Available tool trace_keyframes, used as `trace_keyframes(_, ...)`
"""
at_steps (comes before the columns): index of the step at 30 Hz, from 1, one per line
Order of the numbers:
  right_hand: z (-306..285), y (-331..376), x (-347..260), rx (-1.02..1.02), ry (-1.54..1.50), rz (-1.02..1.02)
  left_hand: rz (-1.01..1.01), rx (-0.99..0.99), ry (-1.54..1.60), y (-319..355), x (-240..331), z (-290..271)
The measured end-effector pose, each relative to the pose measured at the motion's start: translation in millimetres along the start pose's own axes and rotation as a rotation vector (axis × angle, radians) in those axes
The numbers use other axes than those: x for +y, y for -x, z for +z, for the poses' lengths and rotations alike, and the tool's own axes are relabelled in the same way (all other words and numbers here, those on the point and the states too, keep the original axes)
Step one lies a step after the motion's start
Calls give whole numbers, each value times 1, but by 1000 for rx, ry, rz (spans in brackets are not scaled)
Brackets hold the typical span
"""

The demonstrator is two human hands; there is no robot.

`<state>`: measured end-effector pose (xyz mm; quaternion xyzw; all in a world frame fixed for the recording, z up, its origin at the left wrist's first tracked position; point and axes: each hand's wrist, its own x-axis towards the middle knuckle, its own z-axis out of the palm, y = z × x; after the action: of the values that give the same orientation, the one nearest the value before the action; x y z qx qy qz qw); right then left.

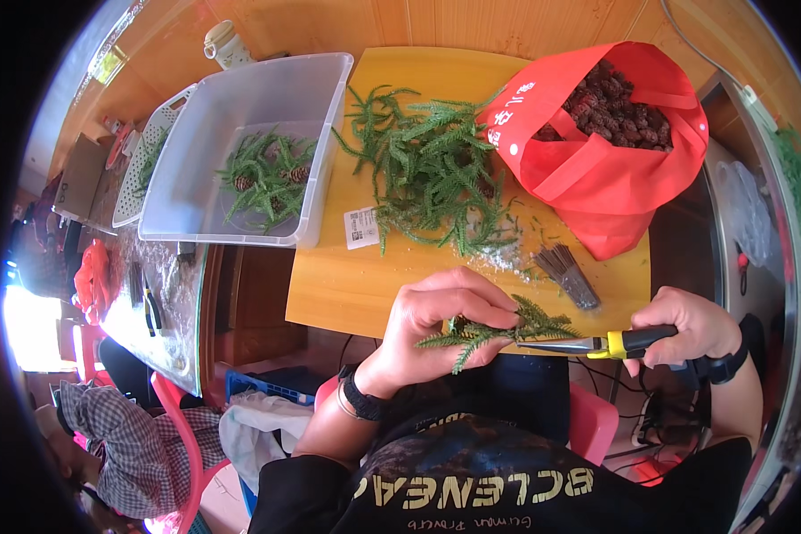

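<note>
My left hand (445, 316) pinches a green artificial pine sprig (547, 322) above the table's near edge. In my right hand (685, 327) are long-nose pliers (627, 342) with black and yellow handles. Their jaws reach left to the sprig, close by my left fingertips; whether the tips grip anything is hidden. Just beyond my hands a bundle of thin brown wires (566, 276) lies on the yellow table (329, 289). A heap of green pine sprigs (436, 165) spreads farther back.
A red bag (614, 182) full of pine cones (610, 107) stands back right. At left, a clear plastic bin (329, 178) holds sprigs with cones. A white label (362, 228) lies between bin and heap. Another person in a checked shirt (147, 445) sits lower left, near a pink chair (182, 445).
</note>
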<state>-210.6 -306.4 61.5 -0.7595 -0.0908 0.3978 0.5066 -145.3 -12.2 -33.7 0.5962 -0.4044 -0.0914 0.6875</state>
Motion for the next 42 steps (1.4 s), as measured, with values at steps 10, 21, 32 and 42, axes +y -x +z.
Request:
trace_keyframes(10,-7,-6,30,-377,-637,194,110,-61,20,-2,12,4)
trace_keyframes(21,23,-4,22,-445,-587,-101,81,1,108,-3,6,-6)
trace_keyframes(32,44,-4,-23,510,799,-526,-67,139,214,-1,11,3)
trace_keyframes(42,48,-11,-13,599,968,-556,-89,141,184,-1,12,6)
